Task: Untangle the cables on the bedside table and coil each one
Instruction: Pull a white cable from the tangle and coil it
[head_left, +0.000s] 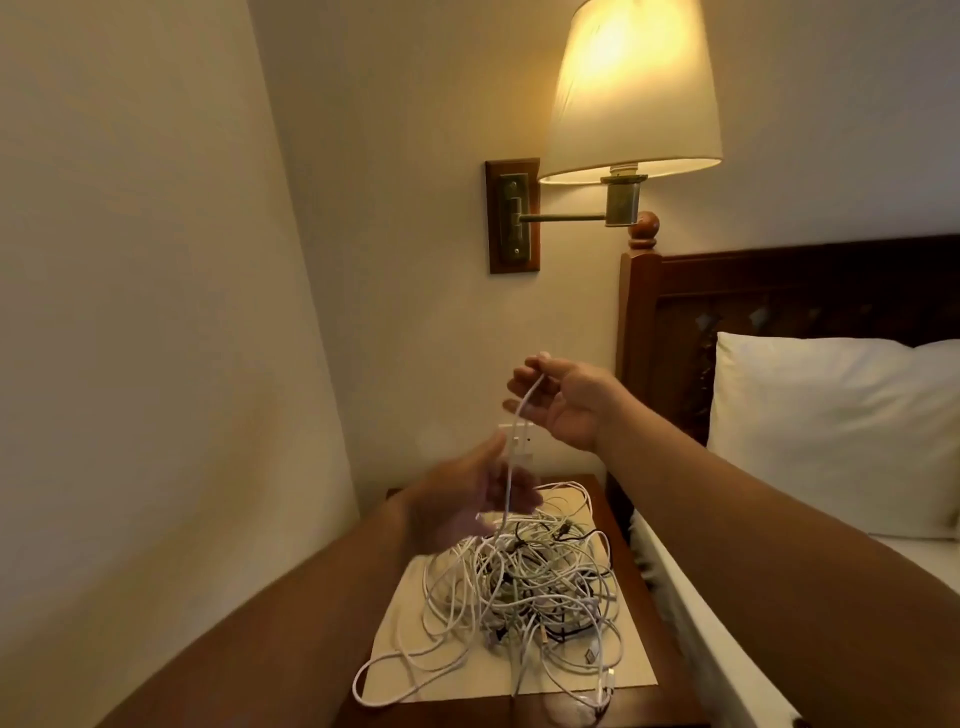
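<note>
A tangled heap of white and black cables lies on a pale mat on the wooden bedside table. One white cable rises out of the heap. My right hand is raised above the table and pinches the top of that cable between thumb and fingers. My left hand is lower, blurred by motion, right beside the same strand just above the heap. Whether its fingers close on the strand cannot be told. A loop of white cable trails to the table's front left.
A lit wall lamp on a swing arm hangs above the table. The wooden headboard, a white pillow and the bed edge are to the right. A wall stands close on the left. A white wall socket sits behind the hands.
</note>
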